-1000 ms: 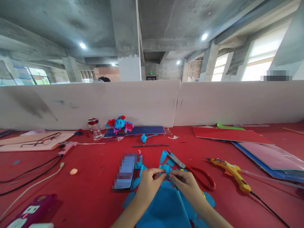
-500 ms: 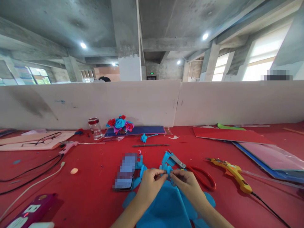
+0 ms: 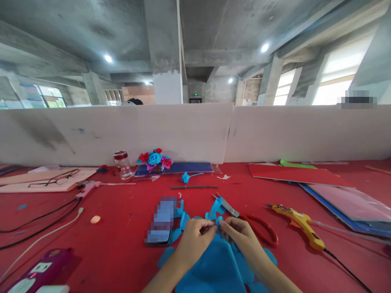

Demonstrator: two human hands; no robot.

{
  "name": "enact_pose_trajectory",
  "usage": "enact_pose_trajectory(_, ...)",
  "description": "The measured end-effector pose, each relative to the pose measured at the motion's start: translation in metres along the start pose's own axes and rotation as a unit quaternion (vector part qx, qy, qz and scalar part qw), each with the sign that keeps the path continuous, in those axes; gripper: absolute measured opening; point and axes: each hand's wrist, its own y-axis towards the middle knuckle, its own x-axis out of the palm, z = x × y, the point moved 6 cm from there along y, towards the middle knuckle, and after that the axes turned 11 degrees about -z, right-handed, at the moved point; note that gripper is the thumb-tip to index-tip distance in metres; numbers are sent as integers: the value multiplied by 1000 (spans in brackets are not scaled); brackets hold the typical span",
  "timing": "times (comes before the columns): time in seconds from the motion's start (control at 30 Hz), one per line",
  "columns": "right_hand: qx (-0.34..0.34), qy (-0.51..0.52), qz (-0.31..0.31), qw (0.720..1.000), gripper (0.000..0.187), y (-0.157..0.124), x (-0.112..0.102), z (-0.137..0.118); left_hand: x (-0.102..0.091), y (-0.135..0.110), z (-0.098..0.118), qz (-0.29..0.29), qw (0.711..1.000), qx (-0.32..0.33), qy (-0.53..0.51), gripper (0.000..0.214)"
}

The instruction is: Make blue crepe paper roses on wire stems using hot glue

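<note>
My left hand (image 3: 194, 238) and my right hand (image 3: 241, 235) meet at the bottom centre, and both pinch a small blue foam piece (image 3: 218, 220) between their fingertips. A larger blue foam sheet (image 3: 210, 268) lies under my wrists on the red table (image 3: 122, 228). Blue cut petals (image 3: 182, 217) lie just beyond my left hand. Red-handled scissors (image 3: 259, 228) rest right behind my right hand. A phone (image 3: 161, 221) lies to the left of my left hand.
A yellow glue gun (image 3: 301, 223) with its cord lies to the right. Coloured sheets (image 3: 336, 191) are stacked at far right. A foam flower bunch (image 3: 154, 159), a jar (image 3: 123, 165), glasses (image 3: 55, 179), cables (image 3: 39, 228) and a power strip (image 3: 36, 274) sit at left.
My two hands have stayed together on the small blue piece, shifting slightly while the fingers work it. The camera has tipped a little.
</note>
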Motion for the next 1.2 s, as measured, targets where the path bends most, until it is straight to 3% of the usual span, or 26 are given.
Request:
enact_pose_trajectory(0.3,-27,-42,-3,999,29,2,-3,0,-5,1,-10,32,997,-37,-58,29)
enact_pose_trajectory(0.5,-30,-58,-13,998,29,-1,2,-4,-6,2,-10,26,998,-47,-17,28)
enact_pose_trajectory(0.8,-91,-121,-10,988,15,-3,6,-5,-13,2,-12,68,995,-79,-12,20)
enact_pose_trajectory(1.03,-67,-110,-35,991,29,-4,9,-5,-8,2,-14,38,997,-43,-53,26)
enact_pose_trajectory(1.2,-94,-141,1,985,36,-6,5,-19,-8,2,-10,41,995,-8,-88,24)
